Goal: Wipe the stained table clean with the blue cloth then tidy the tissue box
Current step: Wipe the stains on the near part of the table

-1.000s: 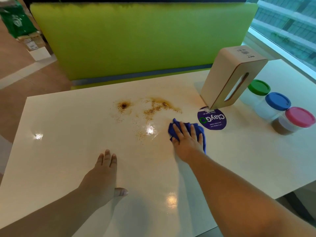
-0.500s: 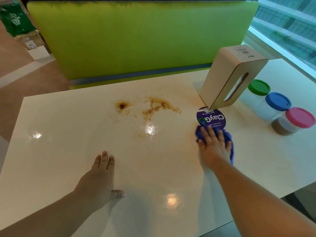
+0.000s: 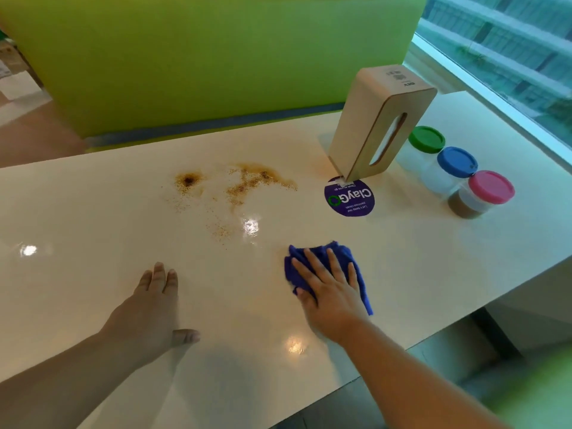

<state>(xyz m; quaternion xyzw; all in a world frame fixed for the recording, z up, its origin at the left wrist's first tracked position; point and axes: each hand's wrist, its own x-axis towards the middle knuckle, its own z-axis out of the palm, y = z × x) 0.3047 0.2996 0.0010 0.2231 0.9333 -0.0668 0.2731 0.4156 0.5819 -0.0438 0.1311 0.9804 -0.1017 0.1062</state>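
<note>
Much open desk [image 3: 93,218] lies between stain [image 3: 247,184] and near edge. Flat right hand [image 3: 331,292] presses the blue cloth [image 3: 342,250] beneath it; left hand [image 3: 148,311] rests flat.

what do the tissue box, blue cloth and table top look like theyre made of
Tissue box: light wood or plywood, matte; a darker edge shows round its slotted face.
Blue cloth: soft, fuzzy fabric, perhaps microfibre; it bunches in folds under the right hand.
Table top: hard, glossy cream surface, maybe laminate; lights reflect on it as bright spots.
</note>
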